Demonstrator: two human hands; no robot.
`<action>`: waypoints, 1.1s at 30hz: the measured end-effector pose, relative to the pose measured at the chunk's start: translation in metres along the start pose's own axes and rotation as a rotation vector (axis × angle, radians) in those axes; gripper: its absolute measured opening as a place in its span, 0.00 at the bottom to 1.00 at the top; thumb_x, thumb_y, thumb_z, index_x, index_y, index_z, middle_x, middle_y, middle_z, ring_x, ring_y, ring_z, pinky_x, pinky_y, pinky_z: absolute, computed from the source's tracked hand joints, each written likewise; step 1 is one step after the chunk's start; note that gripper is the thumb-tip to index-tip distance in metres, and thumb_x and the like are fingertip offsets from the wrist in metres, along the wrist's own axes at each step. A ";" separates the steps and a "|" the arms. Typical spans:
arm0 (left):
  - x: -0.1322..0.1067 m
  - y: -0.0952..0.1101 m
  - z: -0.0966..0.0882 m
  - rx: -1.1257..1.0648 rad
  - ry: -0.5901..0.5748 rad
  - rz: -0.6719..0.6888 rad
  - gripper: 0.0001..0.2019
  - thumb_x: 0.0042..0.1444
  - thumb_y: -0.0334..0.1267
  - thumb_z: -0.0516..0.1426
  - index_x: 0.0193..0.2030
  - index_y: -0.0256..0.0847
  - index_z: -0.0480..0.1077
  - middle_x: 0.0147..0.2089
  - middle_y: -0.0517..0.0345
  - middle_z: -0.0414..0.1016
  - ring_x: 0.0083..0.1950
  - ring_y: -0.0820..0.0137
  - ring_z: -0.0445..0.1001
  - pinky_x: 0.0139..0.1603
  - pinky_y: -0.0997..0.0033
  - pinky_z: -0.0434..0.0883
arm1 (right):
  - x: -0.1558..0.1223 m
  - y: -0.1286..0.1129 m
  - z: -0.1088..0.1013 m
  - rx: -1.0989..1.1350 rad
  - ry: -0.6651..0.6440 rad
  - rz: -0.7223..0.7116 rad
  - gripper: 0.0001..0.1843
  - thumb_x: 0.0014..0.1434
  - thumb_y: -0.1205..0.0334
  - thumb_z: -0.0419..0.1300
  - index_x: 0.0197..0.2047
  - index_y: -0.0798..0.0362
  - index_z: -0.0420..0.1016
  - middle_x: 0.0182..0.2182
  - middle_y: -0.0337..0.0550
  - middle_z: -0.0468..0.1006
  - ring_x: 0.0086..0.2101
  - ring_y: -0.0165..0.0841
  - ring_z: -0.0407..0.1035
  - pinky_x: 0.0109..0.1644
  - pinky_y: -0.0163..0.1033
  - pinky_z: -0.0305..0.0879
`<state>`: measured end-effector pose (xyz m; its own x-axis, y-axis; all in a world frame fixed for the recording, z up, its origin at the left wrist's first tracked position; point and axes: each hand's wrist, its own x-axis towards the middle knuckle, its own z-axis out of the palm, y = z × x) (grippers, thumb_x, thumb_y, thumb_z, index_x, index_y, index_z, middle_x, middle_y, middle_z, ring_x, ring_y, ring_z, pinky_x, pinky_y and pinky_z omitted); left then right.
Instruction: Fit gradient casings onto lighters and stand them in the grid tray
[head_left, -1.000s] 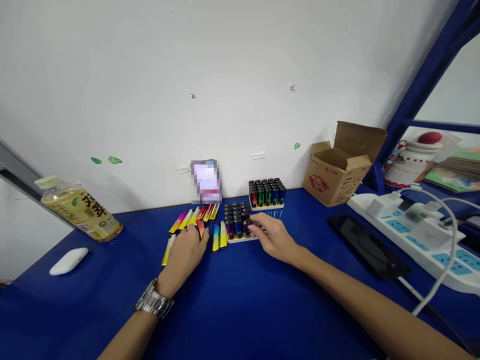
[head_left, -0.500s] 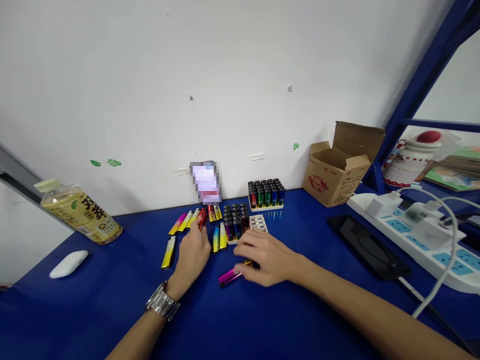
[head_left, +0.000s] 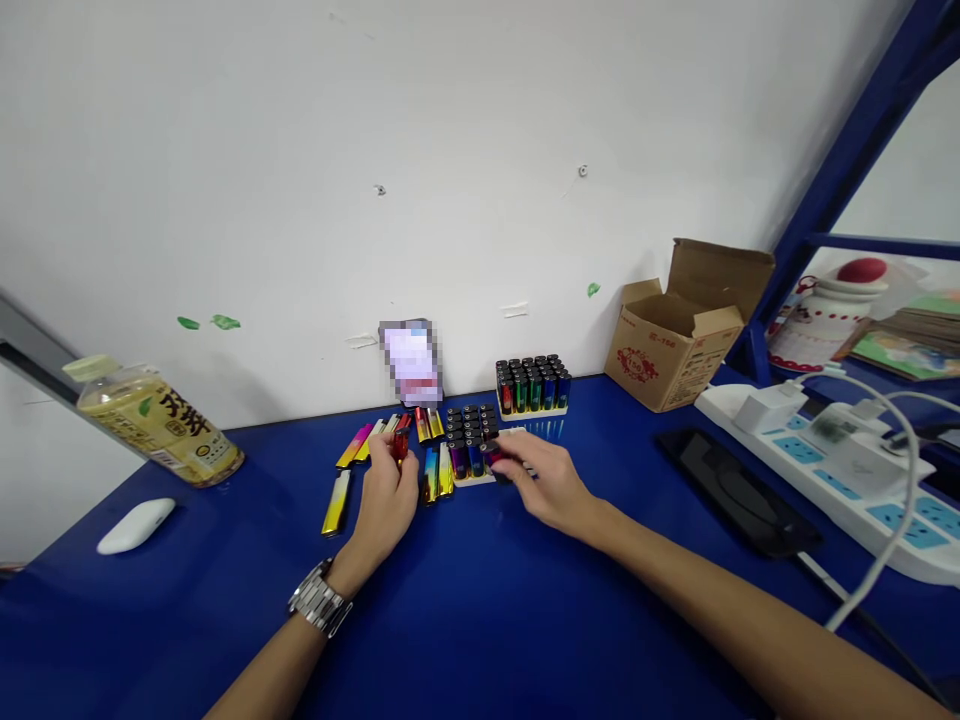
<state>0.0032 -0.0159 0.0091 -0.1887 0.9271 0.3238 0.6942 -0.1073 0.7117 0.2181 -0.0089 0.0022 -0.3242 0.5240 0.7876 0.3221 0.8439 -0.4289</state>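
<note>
My left hand (head_left: 386, 495) is closed around a red lighter (head_left: 402, 442), above a row of loose lighters (head_left: 364, 443). My right hand (head_left: 553, 485) pinches a purple lighter (head_left: 493, 452) with a dark top, at the front right of a white tray (head_left: 471, 481). Lighters with black tops (head_left: 471, 430) stand upright in that tray; my right fingers cover its right side. Between the left hand and the tray lie two loose lighters, one blue and yellow (head_left: 430, 475), the other yellow and white (head_left: 445, 472). Another yellow lighter (head_left: 337, 502) lies left of my left hand.
A second filled lighter rack (head_left: 532, 385) stands by the wall. A phone (head_left: 411, 362) leans behind the lighters. To the right are an open carton (head_left: 660, 350), a black phone (head_left: 739, 490) and a power strip (head_left: 825, 470). A drink bottle (head_left: 161, 425) and white case (head_left: 137, 526) sit left.
My right hand has picked the purple lighter up from the table and brought it to the tray's front right. My left hand has lifted the red lighter more upright.
</note>
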 end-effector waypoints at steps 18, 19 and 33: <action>-0.004 0.011 -0.004 0.060 -0.030 0.029 0.19 0.53 0.51 0.48 0.18 0.44 0.50 0.16 0.67 0.50 0.20 0.74 0.53 0.24 0.72 0.52 | -0.002 0.007 0.005 0.006 0.009 0.267 0.02 0.62 0.66 0.54 0.39 0.52 0.65 0.30 0.42 0.73 0.30 0.32 0.70 0.36 0.38 0.69; -0.004 0.011 -0.004 0.068 -0.030 0.027 0.19 0.53 0.50 0.48 0.18 0.44 0.50 0.16 0.67 0.50 0.20 0.74 0.53 0.24 0.71 0.52 | -0.002 0.007 0.005 0.018 -0.002 0.270 0.01 0.62 0.66 0.54 0.39 0.52 0.65 0.30 0.42 0.73 0.30 0.32 0.70 0.35 0.38 0.69; -0.005 0.014 -0.005 0.038 -0.007 0.019 0.16 0.52 0.45 0.48 0.18 0.44 0.50 0.15 0.67 0.48 0.19 0.74 0.52 0.23 0.72 0.51 | 0.001 0.007 -0.003 -0.049 -0.106 0.291 0.04 0.59 0.63 0.55 0.38 0.52 0.66 0.31 0.42 0.73 0.32 0.32 0.68 0.34 0.37 0.66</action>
<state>0.0104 -0.0235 0.0210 -0.1704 0.9277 0.3322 0.7235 -0.1111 0.6814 0.2229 -0.0029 0.0011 -0.3020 0.7542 0.5832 0.4563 0.6514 -0.6062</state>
